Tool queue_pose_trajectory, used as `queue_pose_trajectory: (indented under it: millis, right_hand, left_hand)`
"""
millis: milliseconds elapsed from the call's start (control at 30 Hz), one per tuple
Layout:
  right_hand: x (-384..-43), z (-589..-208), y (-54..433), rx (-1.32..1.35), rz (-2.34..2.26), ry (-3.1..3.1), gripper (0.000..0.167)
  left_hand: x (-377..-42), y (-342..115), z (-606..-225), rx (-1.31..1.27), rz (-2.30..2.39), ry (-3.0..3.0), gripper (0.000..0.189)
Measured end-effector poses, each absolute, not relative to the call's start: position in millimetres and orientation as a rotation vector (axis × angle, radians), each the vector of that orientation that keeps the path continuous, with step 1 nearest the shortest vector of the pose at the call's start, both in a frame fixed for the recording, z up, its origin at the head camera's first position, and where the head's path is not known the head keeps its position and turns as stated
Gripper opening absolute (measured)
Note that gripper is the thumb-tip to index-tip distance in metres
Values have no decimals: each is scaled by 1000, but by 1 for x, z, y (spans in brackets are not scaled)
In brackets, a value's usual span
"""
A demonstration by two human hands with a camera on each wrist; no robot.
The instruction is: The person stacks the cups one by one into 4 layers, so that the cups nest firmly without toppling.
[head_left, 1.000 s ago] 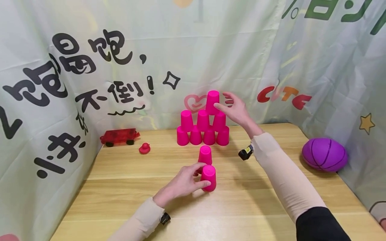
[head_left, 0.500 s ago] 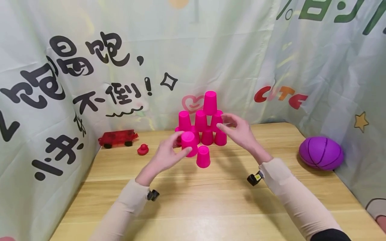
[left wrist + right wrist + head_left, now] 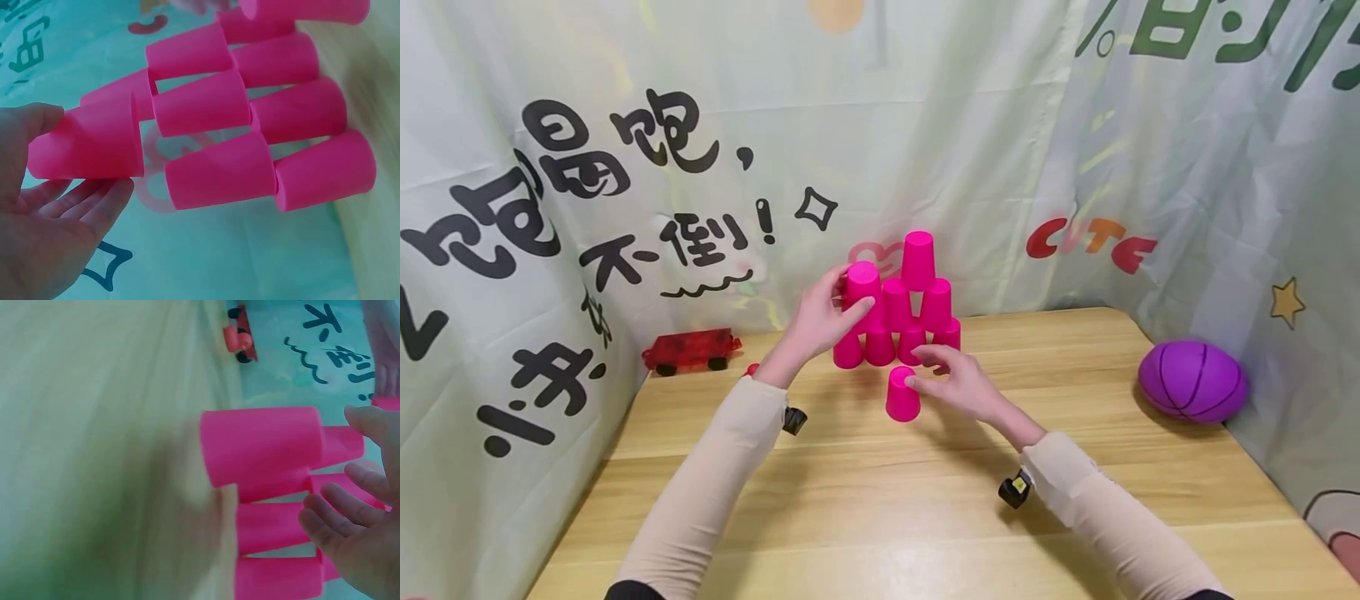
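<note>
In the head view my left hand (image 3: 817, 315) holds a pink plastic cup (image 3: 862, 285), mouth down, between thumb and fingers. It overlaps the left side of a pyramid of matching upturned cups; the left wrist view shows the held cup (image 3: 94, 140) raised to the height of the top cup (image 3: 115, 94), beyond the middle-row cups (image 3: 219, 169). One more upturned cup (image 3: 902, 395) stands alone on the table before the pyramid. My right hand (image 3: 961, 382) is at its upper right side, thumb and fingers spread; in the right wrist view the fingers (image 3: 340, 509) are loosely bent and hold nothing.
A purple ball (image 3: 1192, 381) sits at the table's right side. At the back left stands a red toy cart (image 3: 692, 351), and a small red toy duck (image 3: 237, 339) is mostly hidden by my left arm in the head view. Printed cloth (image 3: 985, 150) hangs behind the wooden table (image 3: 880, 517).
My left hand has lifted a cup from the table front up to the pyramid's upper left. My right hand has left the top cup and come down to the lone cup.
</note>
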State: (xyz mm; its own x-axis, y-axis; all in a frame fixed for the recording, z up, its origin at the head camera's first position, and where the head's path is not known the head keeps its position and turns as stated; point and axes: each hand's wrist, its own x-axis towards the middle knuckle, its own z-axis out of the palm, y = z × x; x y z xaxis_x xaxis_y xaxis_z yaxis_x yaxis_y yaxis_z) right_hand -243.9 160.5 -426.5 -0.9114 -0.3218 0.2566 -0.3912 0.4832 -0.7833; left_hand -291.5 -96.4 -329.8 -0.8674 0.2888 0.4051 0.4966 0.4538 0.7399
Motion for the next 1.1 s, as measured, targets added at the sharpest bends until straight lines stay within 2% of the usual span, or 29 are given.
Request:
queue_pose_trajectory:
  millis: [333, 633, 1100]
  right_hand:
    - [-242, -449, 147, 599, 1482, -2643, 62]
    - [-239, -460, 141, 534, 1539, -2622, 49]
    - [-240, -460, 140, 544, 1564, -2609, 47]
  left_hand:
    - [-317, -83, -321, -554, -1338, -2532, 62]
    - [-336, -75, -317, -511, -1342, -2533, 58]
    - [-349, -72, -317, -443, -1375, -2574, 60]
